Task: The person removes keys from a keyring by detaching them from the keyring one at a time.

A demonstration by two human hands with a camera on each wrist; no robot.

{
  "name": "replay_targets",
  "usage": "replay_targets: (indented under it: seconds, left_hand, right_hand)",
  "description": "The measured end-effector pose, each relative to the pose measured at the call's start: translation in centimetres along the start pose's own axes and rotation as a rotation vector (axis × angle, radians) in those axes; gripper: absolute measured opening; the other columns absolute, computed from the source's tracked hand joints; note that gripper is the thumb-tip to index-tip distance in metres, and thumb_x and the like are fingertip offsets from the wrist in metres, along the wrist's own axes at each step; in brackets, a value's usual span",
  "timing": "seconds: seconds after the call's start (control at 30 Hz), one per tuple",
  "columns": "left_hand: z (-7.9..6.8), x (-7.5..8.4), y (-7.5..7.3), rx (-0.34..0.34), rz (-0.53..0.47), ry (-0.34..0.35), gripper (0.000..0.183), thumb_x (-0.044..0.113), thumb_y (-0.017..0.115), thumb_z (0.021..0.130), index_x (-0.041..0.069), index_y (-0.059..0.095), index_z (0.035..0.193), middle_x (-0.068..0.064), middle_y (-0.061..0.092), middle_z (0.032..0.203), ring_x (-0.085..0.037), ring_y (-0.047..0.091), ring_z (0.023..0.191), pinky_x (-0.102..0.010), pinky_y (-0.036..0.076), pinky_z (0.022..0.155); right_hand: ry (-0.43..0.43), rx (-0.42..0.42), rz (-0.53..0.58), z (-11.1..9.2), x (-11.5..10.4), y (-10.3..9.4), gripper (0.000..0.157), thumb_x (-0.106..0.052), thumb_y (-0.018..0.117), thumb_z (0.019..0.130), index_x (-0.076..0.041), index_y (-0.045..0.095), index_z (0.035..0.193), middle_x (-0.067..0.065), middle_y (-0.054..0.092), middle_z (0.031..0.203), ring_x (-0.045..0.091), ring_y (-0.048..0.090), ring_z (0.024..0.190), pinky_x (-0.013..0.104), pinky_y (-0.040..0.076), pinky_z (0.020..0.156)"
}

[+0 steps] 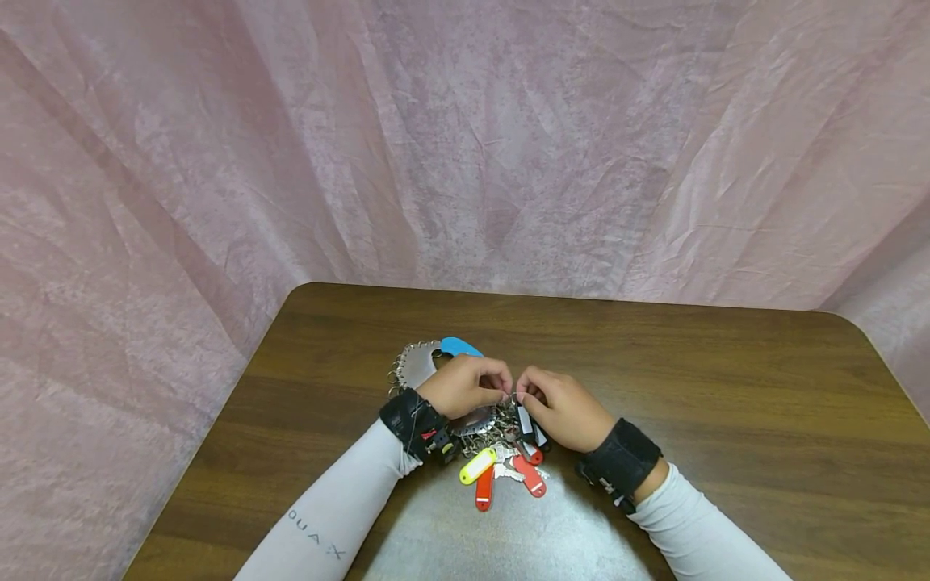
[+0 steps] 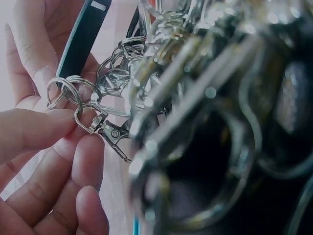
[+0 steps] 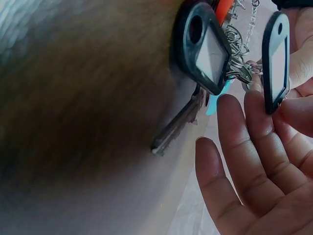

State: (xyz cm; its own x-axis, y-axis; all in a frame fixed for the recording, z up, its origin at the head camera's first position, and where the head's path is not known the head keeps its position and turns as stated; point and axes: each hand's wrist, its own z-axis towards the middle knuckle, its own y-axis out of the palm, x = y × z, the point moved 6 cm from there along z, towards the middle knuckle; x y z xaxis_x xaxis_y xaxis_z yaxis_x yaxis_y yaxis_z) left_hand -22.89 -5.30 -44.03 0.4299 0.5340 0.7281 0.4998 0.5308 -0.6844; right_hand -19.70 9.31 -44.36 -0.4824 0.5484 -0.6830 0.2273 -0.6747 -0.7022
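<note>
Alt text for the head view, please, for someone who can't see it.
A person's left hand and right hand pinch small metal rings at a cluster of keys with red, yellow and black tags. Just beyond the left hand, a curved silver piece meets a blue one on a wooden table.

Yellow tag (image 1: 478,466), red tags (image 1: 529,476), black tags (image 3: 205,51), brown wood-grain table (image 1: 726,379)

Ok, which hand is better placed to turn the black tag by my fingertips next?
Probably your right hand: it seems to pinch the split ring beside that black tag, while your left hand holds the metal clasp.
</note>
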Motion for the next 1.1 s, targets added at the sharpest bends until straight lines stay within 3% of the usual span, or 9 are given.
replay_targets:
  seconds: [0.27, 0.43, 1.1]
  left_hand:
    - [0.03, 0.07, 0.10, -0.006, -0.013, 0.006, 0.005, 0.008, 0.071, 0.092, 0.012, 0.070, 0.094, -0.001, 0.075, 0.090, -0.007, 0.067, 0.086, -0.021, 0.052, 0.079]
    - [0.00, 0.02, 0.17, -0.008, -0.012, -0.007, 0.005, 0.009, 0.072, 0.092, 0.013, 0.071, 0.094, 0.000, 0.074, 0.087, -0.006, 0.064, 0.080, -0.022, 0.052, 0.075]
    - [0.21, 0.19, -0.06, 0.071, 0.057, 0.010, 0.006, 0.010, 0.075, 0.090, 0.016, 0.073, 0.093, 0.003, 0.076, 0.088, -0.002, 0.065, 0.080, -0.019, 0.051, 0.074]
  right_hand:
    - [-0.004, -0.005, -0.014, -0.02, 0.06, 0.13, 0.005, -0.012, 0.061, 0.099, -0.015, 0.064, 0.097, -0.007, 0.063, 0.081, 0.001, 0.054, 0.071, 0.022, 0.048, 0.066]
    - [0.007, -0.023, -0.023, -0.01, 0.12, 0.26, 0.005, -0.012, 0.060, 0.100, -0.015, 0.064, 0.098, -0.007, 0.063, 0.081, 0.002, 0.055, 0.072, 0.023, 0.048, 0.067]
    - [0.047, -0.011, -0.045, 0.18, 0.27, 0.22, 0.005, -0.010, 0.061, 0.099, -0.014, 0.063, 0.097, -0.005, 0.062, 0.081, 0.004, 0.054, 0.071, 0.022, 0.046, 0.066]
